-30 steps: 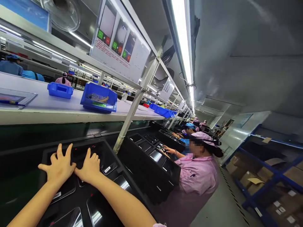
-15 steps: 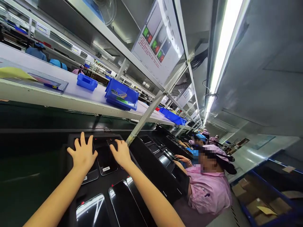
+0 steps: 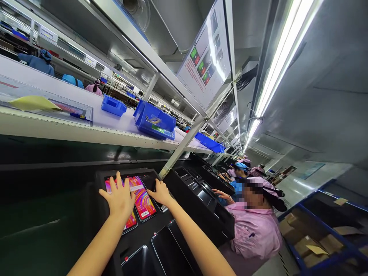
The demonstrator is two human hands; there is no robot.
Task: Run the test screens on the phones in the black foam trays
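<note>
A black tray (image 3: 116,245) holds several phones in recesses. My left hand (image 3: 119,197) lies with fingers spread over the leftmost back-row phone (image 3: 131,223), whose screen is lit pink and orange. Beside it, the middle phone (image 3: 143,203) is lit too and shows a small white label. My right hand (image 3: 161,193) rests over the right back-row phone (image 3: 163,208), fingers apart, holding nothing; that phone's screen is dark where visible. Dark phones with red tabs, among them a front phone (image 3: 169,249), lie nearer to me.
A white shelf (image 3: 115,130) with blue bins (image 3: 156,120) runs behind the tray. A slanted metal post (image 3: 182,145) stands at its right corner. Further right, a person in pink (image 3: 255,226) works at other black trays (image 3: 201,207).
Two back-row phone screens have lit up. The view has shifted, so the tray and both hands appear further right and slightly lower. Both hands remain over the back row.
</note>
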